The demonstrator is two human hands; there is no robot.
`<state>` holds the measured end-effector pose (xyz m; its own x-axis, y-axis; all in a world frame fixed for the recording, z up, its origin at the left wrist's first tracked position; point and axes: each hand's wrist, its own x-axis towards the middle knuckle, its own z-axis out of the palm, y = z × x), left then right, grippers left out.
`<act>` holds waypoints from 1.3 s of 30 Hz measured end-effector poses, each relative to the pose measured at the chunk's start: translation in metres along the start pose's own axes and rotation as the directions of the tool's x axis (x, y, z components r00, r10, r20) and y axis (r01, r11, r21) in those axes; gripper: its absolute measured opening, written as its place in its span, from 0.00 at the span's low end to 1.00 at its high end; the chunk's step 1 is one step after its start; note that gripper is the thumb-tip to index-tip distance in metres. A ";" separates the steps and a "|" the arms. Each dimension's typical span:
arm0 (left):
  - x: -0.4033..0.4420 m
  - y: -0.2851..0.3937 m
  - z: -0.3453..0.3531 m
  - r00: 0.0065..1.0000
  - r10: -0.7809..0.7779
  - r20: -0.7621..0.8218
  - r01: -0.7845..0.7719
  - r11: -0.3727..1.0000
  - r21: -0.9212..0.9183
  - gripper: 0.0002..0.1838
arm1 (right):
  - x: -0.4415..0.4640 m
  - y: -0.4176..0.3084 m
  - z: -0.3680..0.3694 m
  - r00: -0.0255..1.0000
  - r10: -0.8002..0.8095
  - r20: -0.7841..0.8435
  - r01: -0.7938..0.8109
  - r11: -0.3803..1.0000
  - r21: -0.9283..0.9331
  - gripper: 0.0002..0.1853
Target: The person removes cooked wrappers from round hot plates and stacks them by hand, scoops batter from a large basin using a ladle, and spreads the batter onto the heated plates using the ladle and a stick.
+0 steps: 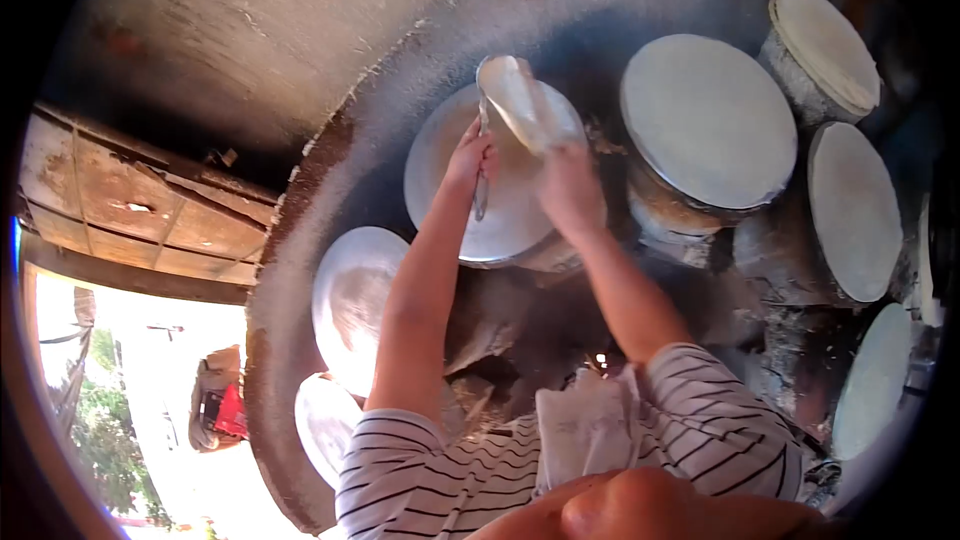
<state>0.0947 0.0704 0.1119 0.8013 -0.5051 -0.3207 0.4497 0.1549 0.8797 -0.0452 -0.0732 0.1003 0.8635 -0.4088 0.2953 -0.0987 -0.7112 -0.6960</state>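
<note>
Both my arms reach forward over a round metal pan [440, 155] with a pale brownish surface. My left hand [472, 157] is closed around the thin handle of a long metal utensil [481, 198], held upright over the pan's left part. Whether its top end is a ladle bowl is hard to make out. Motion blurs my right hand [570, 190], which is over the pan's right part. From it a pale, shiny, elongated piece [520, 105] extends up and left, its upper end beside the utensil's top. My right fingers appear closed on this piece; their detail is smeared.
Several pale round discs stand on drum-like supports at right, the largest disc [708, 120] beside the pan. Two shiny metal discs, one the larger disc [360, 300], lean at left. A curved, sooty wall [300, 270] surrounds everything. Something small glows bright [601, 360] near my body.
</note>
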 end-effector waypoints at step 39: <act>-0.184 0.015 0.008 0.733 0.203 -0.649 -0.324 0.943 -0.071 0.28 | 0.123 0.073 -0.011 0.855 -0.437 0.279 0.460 0.888 -0.021 0.17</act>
<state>-0.0491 0.1588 0.1872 0.9349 0.2121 -0.2846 0.1928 0.3698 0.9089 0.0482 -0.1818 0.0925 0.9196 0.1202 0.3739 0.2991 -0.8313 -0.4685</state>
